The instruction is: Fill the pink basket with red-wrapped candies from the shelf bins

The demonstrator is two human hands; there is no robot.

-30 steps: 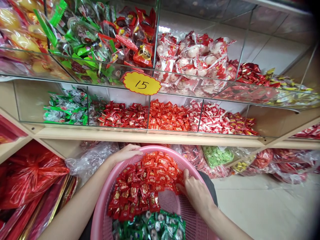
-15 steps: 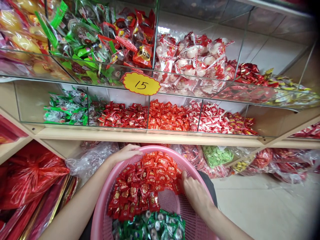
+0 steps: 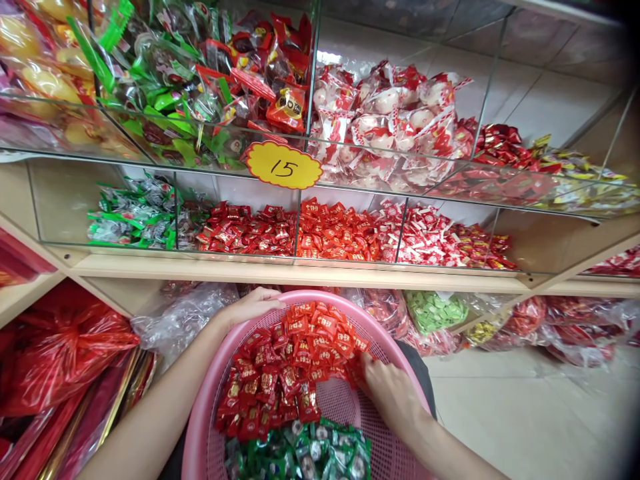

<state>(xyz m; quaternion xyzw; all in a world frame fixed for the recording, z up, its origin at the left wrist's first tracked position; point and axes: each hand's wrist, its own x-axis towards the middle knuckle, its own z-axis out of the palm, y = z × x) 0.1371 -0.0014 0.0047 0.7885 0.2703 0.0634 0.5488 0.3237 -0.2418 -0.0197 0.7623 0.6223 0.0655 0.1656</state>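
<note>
A pink plastic basket (image 3: 213, 390) with mesh sides stands tilted toward me, low in the view. My left hand (image 3: 254, 305) is closed over its far left rim. Inside the basket, my right hand (image 3: 387, 385) is against the right side of a heap of bright orange-red wrapped candies (image 3: 320, 333). Its fingers are curled around candies at the heap's edge, and the fingertips are partly hidden. Darker red wrapped candies (image 3: 267, 383) lie to the left, and green wrapped candies (image 3: 305, 450) are at the near side. Bare mesh shows between the heaps.
A wooden shelf edge (image 3: 300, 272) runs just beyond the basket. Glass-divided bins above hold candies (image 3: 337, 230), with a yellow price tag (image 3: 283, 167) marked 15. Clear bags of candies (image 3: 436, 312) lie beneath. At left is a red plastic bag (image 3: 65, 353); tiled floor (image 3: 520, 400) is at right.
My right hand has shifted slightly left and down along the orange-red candies, and a few at the heap's right edge have moved. My left hand stays on the rim.
</note>
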